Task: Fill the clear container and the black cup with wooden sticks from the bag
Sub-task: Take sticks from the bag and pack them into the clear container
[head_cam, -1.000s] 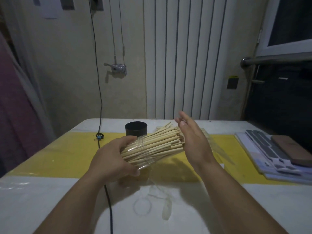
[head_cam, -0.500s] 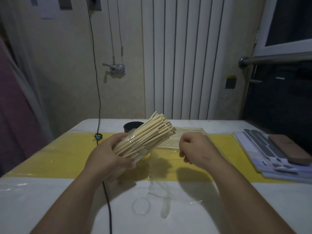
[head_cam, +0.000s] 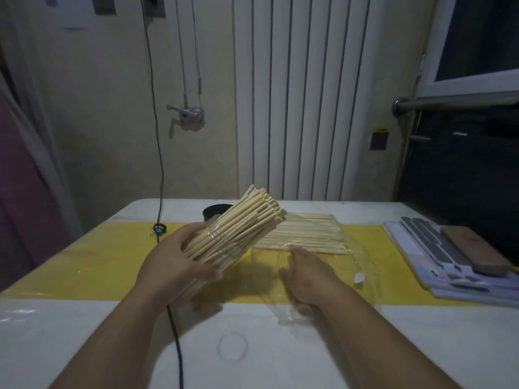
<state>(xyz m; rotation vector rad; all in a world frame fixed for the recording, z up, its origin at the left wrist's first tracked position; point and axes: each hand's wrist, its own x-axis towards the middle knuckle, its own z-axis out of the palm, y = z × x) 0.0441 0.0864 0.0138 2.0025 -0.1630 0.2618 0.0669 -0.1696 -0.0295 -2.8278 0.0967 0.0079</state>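
My left hand (head_cam: 174, 265) grips the clear container (head_cam: 222, 241), held above the table and tilted up to the right. It is packed with wooden sticks (head_cam: 250, 217) whose ends fan out of its mouth. The black cup (head_cam: 214, 212) stands behind it, mostly hidden by the bundle. My right hand (head_cam: 306, 276) rests palm down, fingers loose, on the clear plastic bag (head_cam: 362, 265) lying on the yellow strip. More loose sticks (head_cam: 309, 231) lie flat in the far part of the bag, just beyond my right fingertips.
A black cable (head_cam: 175, 335) runs down the table under my left arm. A clear ring-shaped lid (head_cam: 233, 346) lies near the front. A stack of sheets (head_cam: 438, 265) with a brown case (head_cam: 474, 252) sits at the right edge.
My right hand left the stick ends, curled briefly, then dropped onto the bag. My left hand tipped the container more upright, uncovering the loose sticks behind.
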